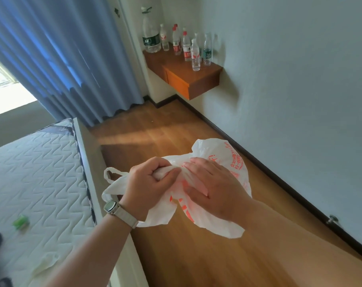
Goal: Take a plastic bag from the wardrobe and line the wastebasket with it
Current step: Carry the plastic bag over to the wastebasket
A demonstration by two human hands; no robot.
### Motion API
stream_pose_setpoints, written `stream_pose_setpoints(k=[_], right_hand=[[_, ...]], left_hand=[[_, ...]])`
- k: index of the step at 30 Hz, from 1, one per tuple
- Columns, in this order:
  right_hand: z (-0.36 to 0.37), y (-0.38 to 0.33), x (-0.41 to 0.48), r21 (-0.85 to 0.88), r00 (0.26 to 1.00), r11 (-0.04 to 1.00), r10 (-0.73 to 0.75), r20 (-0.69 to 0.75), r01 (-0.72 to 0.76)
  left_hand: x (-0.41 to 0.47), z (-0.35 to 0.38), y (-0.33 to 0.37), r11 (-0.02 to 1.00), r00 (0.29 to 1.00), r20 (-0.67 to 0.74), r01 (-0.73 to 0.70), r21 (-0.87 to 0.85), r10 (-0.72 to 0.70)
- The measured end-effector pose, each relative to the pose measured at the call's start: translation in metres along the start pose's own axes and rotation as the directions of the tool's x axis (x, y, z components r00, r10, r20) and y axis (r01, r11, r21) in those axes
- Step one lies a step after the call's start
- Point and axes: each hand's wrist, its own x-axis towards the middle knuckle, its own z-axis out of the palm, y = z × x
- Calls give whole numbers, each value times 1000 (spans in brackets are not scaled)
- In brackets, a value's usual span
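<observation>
Both hands hold a white bag [233, 162] in the air over the wooden floor [176, 131], between the bed [41, 172] and the wall [300, 79]. The left hand [149, 183] is clenched around a bunched part of the bag, with one handle loop hanging out to its left. The right hand [215, 189] grasps the plastic between thumb and fingers [189, 162], which lie fairly straight across the top. The bag carries red-orange print, including a ring of Chinese characters, but it is too crumpled and skewed to read. A watch [110, 206] with a pale strap sits on the left wrist. A small green packet [20, 222] lies on the quilted mattress. In the far corner, beside the blue curtain [62, 48], a wall-mounted wooden shelf [186, 73] with an orange drawer front carries a row of clear bottles [186, 46]: one large with a dark green label, several with red or red-and-white labels, and one with a teal label. The writing on them is too small to make out.
</observation>
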Motion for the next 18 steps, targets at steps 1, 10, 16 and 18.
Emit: stream_pose_setpoints(k=[1, 10, 16, 18], right_hand=[[3, -1, 10, 6, 1000, 1000, -8, 12, 8], [53, -12, 134, 17, 993, 998, -69, 93, 68], [85, -31, 255, -21, 989, 996, -78, 122, 81], [95, -40, 293, -32, 990, 996, -82, 117, 86]], left_hand=[[4, -4, -5, 1000, 1000, -11, 9, 6, -9], [75, -54, -101, 999, 995, -93, 33, 1, -32], [157, -106, -175, 998, 989, -138, 37, -49, -44], [183, -124, -198, 997, 989, -138, 47, -59, -55]])
